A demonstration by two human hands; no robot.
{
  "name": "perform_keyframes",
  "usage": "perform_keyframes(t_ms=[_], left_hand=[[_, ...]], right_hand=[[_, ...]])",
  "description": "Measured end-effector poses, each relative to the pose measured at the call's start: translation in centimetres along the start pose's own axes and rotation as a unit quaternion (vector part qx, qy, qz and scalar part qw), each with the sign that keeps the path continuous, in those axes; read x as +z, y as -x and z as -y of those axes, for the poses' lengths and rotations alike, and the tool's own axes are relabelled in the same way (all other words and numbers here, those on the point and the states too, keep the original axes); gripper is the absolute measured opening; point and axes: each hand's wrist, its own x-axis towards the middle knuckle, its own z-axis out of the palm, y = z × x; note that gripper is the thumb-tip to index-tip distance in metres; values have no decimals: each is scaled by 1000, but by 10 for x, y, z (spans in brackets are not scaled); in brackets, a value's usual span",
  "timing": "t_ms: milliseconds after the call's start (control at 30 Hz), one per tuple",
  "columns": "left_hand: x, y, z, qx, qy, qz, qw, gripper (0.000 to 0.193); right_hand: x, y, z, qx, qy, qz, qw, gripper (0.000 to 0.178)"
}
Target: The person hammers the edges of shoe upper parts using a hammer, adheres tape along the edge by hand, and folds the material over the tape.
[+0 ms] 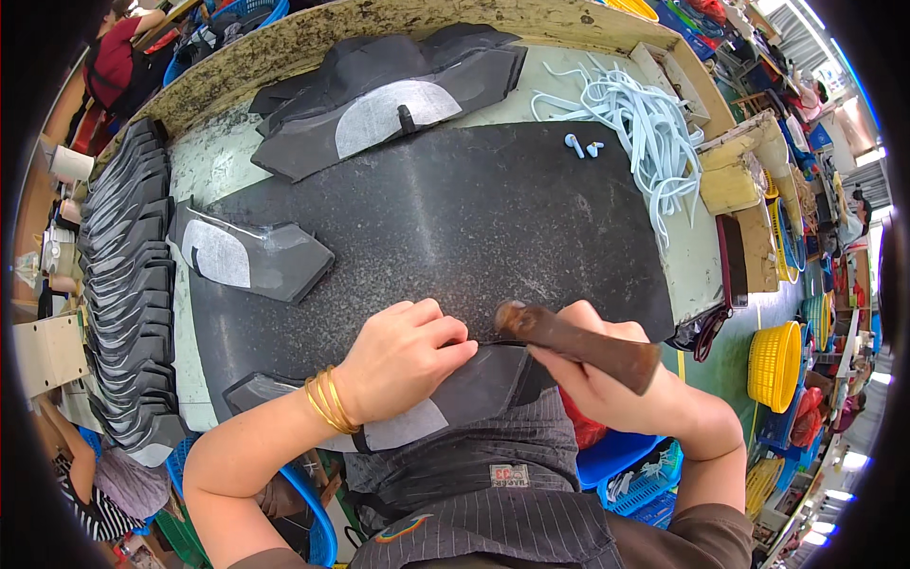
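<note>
At lower centre, a dark cut piece (474,384) is pinned flat by the left hand (403,356) while a worn wooden tool (578,343) is gripped by the right hand's (616,379) closed fingers.

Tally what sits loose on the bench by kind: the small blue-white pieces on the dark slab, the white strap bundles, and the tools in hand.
Small blue-white pieces on the dark slab: 2
White strap bundle: 1
Wooden-handled tool, gripped by the right hand: 1
Total: 4
The left hand presses a dark cut piece flat.
</note>
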Motion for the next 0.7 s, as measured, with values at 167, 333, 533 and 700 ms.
perform_keyframes(t_ms=[167,333,533,700], left_hand=[[1,3,-4,8,-41,9,999,17],[-8,4,-10,-79,-11,-22,997,14],[1,11,-17,-46,-33,-24,998,14],[3,8,-23,-15,-70,-29,997,10]], right_hand=[[10,-9,-2,8,30,136,990,44],[21,0,-7,21,73,130,989,41],[12,0,2,8,10,38,999,31],[15,-3,-1,-10,40,36,998,34]])
